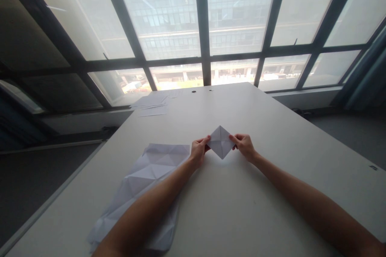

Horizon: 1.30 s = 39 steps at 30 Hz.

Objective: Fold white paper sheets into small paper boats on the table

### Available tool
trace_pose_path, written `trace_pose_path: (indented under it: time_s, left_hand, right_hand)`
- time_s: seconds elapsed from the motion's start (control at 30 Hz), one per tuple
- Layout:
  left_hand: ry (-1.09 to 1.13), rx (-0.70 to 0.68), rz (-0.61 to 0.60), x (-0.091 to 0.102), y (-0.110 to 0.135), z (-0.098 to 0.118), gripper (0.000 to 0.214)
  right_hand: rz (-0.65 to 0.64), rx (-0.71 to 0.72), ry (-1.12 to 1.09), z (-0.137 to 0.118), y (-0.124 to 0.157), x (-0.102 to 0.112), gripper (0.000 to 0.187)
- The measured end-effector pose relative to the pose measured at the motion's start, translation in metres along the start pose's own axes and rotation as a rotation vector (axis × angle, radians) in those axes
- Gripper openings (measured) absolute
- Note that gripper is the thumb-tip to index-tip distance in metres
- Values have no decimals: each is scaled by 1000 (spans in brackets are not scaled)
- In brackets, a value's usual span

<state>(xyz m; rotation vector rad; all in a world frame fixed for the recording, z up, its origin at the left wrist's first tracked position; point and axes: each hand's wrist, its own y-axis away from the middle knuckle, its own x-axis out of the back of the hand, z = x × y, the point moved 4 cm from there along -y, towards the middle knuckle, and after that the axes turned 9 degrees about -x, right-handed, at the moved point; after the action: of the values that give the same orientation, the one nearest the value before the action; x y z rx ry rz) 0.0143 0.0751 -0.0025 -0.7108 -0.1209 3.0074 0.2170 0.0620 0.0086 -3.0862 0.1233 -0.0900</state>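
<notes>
Between my two hands is a small piece of folded white paper [221, 146], diamond-shaped, with creases that cross at its middle. My left hand [199, 149] pinches its left corner, thumb on the near face. The right corner is gripped by my right hand [243, 145] in the same way, and the fingers behind the paper are mostly hidden. The paper is held just over the white table [229, 200]. Left of it, partly under my left forearm, lies a larger creased white paper sheet [153, 168] with a pattern of triangular folds.
Several loose paper sheets [152, 104] lie at the table's far left corner. Two small dark spots show near its far edge. Large framed windows [169, 12] rise beyond the table, with a blue curtain [366, 62] at the right.
</notes>
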Motion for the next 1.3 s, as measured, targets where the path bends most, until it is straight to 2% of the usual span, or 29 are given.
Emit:
trace_pose_path:
  time_s: [0.13,0.2,0.33,0.43,0.57,0.67,0.83,1.07,1.17,1.23,1.3]
  left_hand:
    - [-42,-40,-16,1,1,2,39]
    - [-105,-81,-35,1,2,3,40]
    - [-263,-150,-104,-4,6,6,41]
    - [-319,-120,-163,-7,8,5,42]
    - [-300,-30,-242,-9,9,6,40]
    - [-295,-21,-288,-8,8,8,39]
    - [-230,-36,-248,-6,6,4,43]
    - [-77,-65,-229,-8,6,4,41]
    - [-1,-23,-161,-4,2,3,53]
    - [0,-7,-124,0,-1,4,61]
    - [-62,-23,-149,1,-2,5,58]
  right_hand:
    - [9,1,8,0,0,0,44]
    - [-53,-39,2,-1,0,-2,39]
    - [-206,-105,12,-6,4,-7,44]
    - [-255,-138,11,-8,8,-10,41]
    - [-290,-156,-51,-11,12,-11,41]
    - [-291,-149,-100,-13,13,-11,42]
    - [-261,-148,-125,-13,10,-9,47]
    - [-278,-149,-166,-14,11,-12,42]
    - [-270,-166,-171,-11,10,-10,43]
    - [-258,-176,-168,-9,9,-7,43]
    - [-253,-177,-166,-7,8,-6,44]
